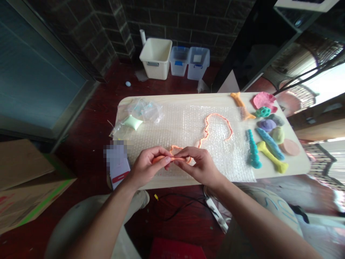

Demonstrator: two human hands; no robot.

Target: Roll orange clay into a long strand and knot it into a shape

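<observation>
My left hand (152,163) and my right hand (198,162) meet above the near edge of the table, both pinching a length of orange modelling clay (161,158). Its thicker end sits in the left fingers, while the part between the hands is thin. From my right hand a long, wavy orange clay strand (206,131) runs away over the bubble wrap (172,126) and curls to the right. A small loop of the strand shows behind the fingertips. The fingers partly cover the gripped piece.
Clay shapes lie at the table's right, among them a yellow bone shape (272,157), a teal ridged piece (253,149) and a pink dish (264,100). At the left are a pale green packet (133,122) and a boxed item (118,163). Bins (159,70) stand behind.
</observation>
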